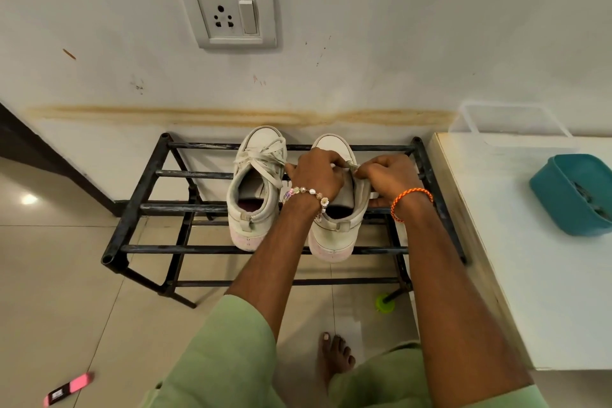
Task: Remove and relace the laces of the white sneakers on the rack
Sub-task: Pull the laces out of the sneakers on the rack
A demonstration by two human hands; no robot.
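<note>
Standing against the marked white wall (pixel 364 43), a black metal shoe rack (pixel 132 209) carries both white sneakers on its top bars, toes pointing to 12 o'clock at the wall, heels toward the person. At 3 o'clock of the rack, a pale worktop (pixel 530 258) holds a teal tub (pixel 576 192) and, behind it, a clear plastic container (pixel 510 122). On the wall at 12 o'clock sits a socket plate with a switch (pixel 231 11).

At 9 o'clock, the left sneaker (pixel 256 189) keeps its lace (pixel 265 159) threaded and loosely tied, and no hand touches it. Just beside it at 3 o'clock, the right sneaker (pixel 334 209) lies directly under both hands, which cover its eyelet area; only the toe cap and the heel show.

Over that shoe's tongue, the left hand (pixel 314 172), with a beaded bracelet (pixel 308 195) at its wrist, has fingers curled and pinching a pale lace end (pixel 349 164). At the shoe's 3 o'clock edge, the right hand (pixel 387 175), wearing an orange thread band (pixel 410 204), is curled too, fingertips meeting the same lace end, thumb at the collar. The two hands nearly touch.

Lower down are green sleeves, a bare foot (pixel 334 358) on the tiled floor (pixel 66 291), a green cap (pixel 384 303) by the rack's leg, and a pink-and-black strip (pixel 69 389) at 7 o'clock.
</note>
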